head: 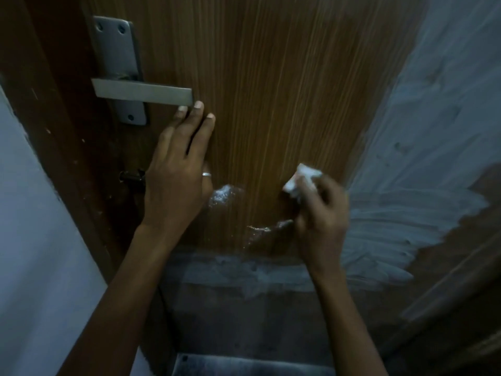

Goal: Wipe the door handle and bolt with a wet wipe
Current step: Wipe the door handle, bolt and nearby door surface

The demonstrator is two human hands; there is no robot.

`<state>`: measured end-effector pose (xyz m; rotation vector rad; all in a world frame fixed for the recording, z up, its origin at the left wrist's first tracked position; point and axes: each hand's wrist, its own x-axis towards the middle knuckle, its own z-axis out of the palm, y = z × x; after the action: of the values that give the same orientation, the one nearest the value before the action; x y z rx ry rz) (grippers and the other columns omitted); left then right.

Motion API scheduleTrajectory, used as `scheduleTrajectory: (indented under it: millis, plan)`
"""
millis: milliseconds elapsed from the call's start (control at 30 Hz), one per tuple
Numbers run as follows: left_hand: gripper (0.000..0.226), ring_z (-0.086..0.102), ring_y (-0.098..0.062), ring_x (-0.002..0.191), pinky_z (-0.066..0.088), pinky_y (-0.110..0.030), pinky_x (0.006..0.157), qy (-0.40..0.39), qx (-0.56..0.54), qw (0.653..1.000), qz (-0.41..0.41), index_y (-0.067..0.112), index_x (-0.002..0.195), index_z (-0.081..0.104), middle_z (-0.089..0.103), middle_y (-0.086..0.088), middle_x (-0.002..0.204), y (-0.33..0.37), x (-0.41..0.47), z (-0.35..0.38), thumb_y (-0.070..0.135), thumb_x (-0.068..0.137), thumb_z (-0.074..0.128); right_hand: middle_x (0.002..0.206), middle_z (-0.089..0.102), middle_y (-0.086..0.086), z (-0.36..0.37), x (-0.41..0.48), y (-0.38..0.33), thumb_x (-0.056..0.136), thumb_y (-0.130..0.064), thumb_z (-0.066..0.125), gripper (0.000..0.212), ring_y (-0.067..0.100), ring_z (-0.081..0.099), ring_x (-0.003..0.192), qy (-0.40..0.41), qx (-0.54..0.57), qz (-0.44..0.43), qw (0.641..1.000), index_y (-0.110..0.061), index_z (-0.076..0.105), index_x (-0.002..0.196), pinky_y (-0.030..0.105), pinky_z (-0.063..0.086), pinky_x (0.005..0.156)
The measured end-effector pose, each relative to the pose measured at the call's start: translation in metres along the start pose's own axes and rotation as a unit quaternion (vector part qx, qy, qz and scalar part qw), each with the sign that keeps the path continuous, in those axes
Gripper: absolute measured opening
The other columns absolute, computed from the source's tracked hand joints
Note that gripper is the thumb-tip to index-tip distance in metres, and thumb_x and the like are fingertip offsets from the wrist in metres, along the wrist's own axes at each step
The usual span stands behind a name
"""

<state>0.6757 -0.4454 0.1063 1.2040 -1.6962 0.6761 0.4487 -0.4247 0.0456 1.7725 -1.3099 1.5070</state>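
Note:
A grey metal lever door handle (pixel 142 92) on its backplate sits at the upper left of a brown wooden door (pixel 271 90). My left hand (pixel 177 169) lies flat against the door with straight fingers, its fingertips just under the free end of the lever. A dark bolt (pixel 131 176) shows at the door edge, partly hidden behind my left hand. My right hand (pixel 322 213) grips a crumpled white wet wipe (pixel 302 180) close to the door, lower right of the handle.
A pale wall (pixel 32 240) flanks the door frame on the left. A rough grey plastered wall (pixel 433 131) stands on the right. Clear plastic wrapping (pixel 225 195) clings to the lower door. Dusty steps (pixel 244 308) lie below.

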Motion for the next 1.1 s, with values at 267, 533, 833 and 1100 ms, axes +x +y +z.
scheduleTrajectory:
  millis: [267, 533, 833, 1100]
  plan:
    - [0.061, 0.029, -0.029, 0.146, 0.025, -0.032, 0.120, -0.006, -0.007, 1.000, -0.009, 0.007, 0.148, 0.041, 0.036, -0.011, 0.156, 0.002, 0.001, -0.006, -0.005, 0.088, 0.047, 0.123, 0.062, 0.016, 0.028, 0.083, -0.060, 0.099, -0.006, 0.047, 0.037, 0.026, 0.054, 0.105, 0.024, 0.006, -0.075, 0.997, -0.007, 0.065, 0.131, 0.018, 0.038, 0.086]
    - [0.070, 0.030, -0.024, 0.147, 0.033, -0.036, 0.118, -0.055, -0.018, 0.997, 0.041, 0.007, 0.144, 0.049, 0.039, -0.006, 0.156, -0.031, -0.003, -0.029, -0.013, 0.077, 0.044, 0.129, 0.062, 0.015, 0.026, 0.009, -0.041, 0.089, 0.011, 0.064, 0.044, 0.031, 0.056, 0.112, -0.055, 0.011, -0.049, 0.997, -0.005, 0.066, 0.130, 0.022, 0.042, 0.098]
    - [0.065, 0.030, -0.021, 0.148, 0.030, -0.028, 0.118, -0.057, -0.025, 0.998, 0.022, 0.009, 0.145, 0.047, 0.038, -0.004, 0.157, -0.052, -0.018, -0.029, -0.013, 0.084, 0.046, 0.127, 0.060, 0.013, 0.064, -0.010, -0.087, 0.093, 0.000, 0.053, 0.045, 0.026, 0.052, 0.108, -0.148, 0.001, -0.107, 0.983, -0.009, 0.062, 0.136, 0.028, 0.045, 0.086]
    - [0.068, 0.030, -0.019, 0.147, 0.035, -0.037, 0.117, -0.073, -0.051, 0.996, 0.017, 0.009, 0.145, 0.047, 0.039, -0.004, 0.156, -0.062, -0.022, -0.031, -0.017, 0.082, 0.045, 0.122, 0.060, 0.015, 0.049, -0.004, -0.067, 0.085, 0.011, 0.069, 0.049, 0.028, 0.054, 0.109, -0.062, 0.006, -0.003, 0.998, -0.008, 0.065, 0.131, 0.019, 0.036, 0.092]
